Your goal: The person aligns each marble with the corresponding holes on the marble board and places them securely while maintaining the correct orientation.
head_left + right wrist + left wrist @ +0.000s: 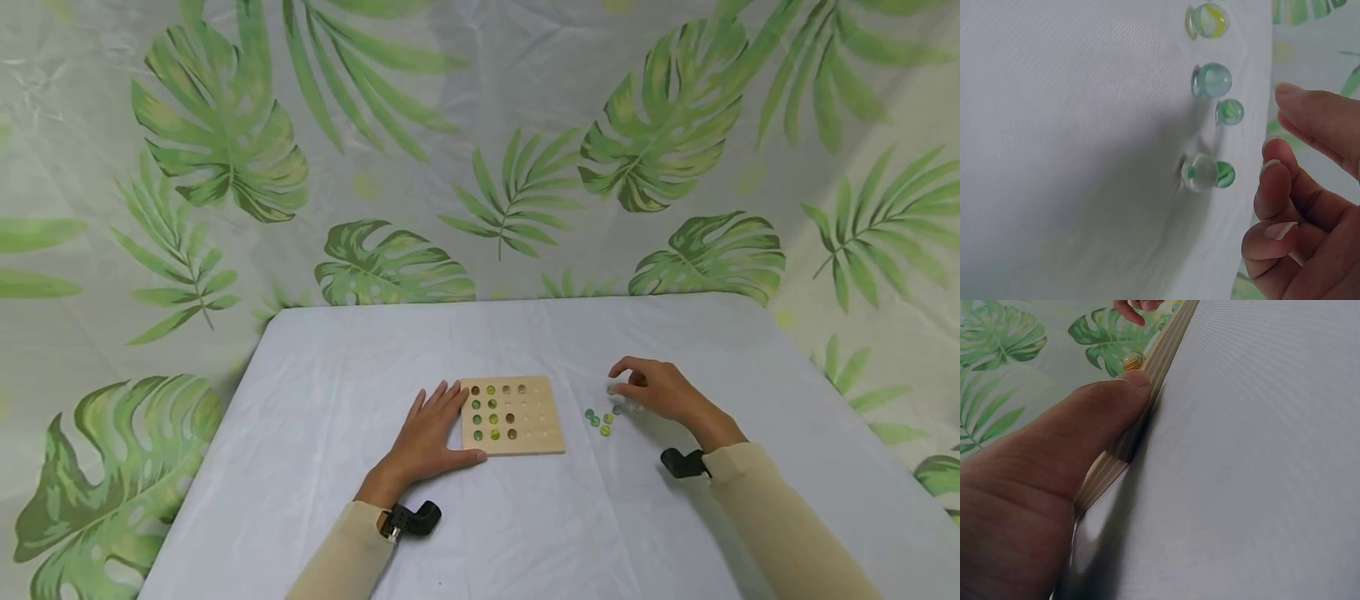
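Observation:
A square wooden board (553,421) with rows of hollows lies on the table, glass marbles (493,419) sitting in its left columns. My left hand (427,437) rests against its left side, fingers spread and fairly straight. The thumb (1107,403) lies along the front edge, near an amber-striped marble (1133,360). To the right of the board, my right hand (663,390) hovers over loose marbles, its fingers bent. In the right wrist view, thumb and fingers stand apart with nothing seen between them, beside a clear marble (1199,173) and a green-swirled one (1230,112).
More loose green and yellow marbles (606,430) lie between the board and my right hand. A white cloth (337,375) covers the table. Behind it hangs a leaf-patterned curtain (525,100). Both wrists wear a black camera (423,518).

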The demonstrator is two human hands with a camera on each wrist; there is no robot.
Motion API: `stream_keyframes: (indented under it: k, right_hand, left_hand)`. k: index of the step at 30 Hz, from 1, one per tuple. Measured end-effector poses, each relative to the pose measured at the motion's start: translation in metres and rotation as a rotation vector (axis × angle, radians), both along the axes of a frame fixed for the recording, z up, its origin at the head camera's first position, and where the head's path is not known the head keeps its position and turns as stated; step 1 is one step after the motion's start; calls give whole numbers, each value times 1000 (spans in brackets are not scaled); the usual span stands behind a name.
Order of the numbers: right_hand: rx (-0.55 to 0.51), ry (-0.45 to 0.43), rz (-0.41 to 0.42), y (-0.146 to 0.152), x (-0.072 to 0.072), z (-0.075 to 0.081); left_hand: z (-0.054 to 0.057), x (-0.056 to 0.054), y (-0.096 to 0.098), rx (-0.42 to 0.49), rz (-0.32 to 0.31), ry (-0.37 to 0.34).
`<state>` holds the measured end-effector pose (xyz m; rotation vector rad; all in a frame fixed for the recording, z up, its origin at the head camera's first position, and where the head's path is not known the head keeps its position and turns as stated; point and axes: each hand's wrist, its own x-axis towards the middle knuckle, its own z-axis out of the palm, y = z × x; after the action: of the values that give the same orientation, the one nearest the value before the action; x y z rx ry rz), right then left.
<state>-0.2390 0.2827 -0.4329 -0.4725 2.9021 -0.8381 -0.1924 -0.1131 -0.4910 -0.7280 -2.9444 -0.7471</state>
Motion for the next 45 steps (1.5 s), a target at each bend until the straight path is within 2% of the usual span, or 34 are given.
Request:
stream_keyframes:
  k: [12,23,33,45]
  right_hand:
    - [13,-11,-15,12,4,-3]
    - [24,17,-3,19,10,-4]
    - [30,21,-12,25,16,-7]
    - [40,-18,-29,32,22,-13]
  left_hand:
    - [0,0,1,-4,1,6]
    - [4,-1,0,-12,0,4]
    - [1,-3,0,-16,7,1]
    - [-1,-2,1,-10,3,-14]
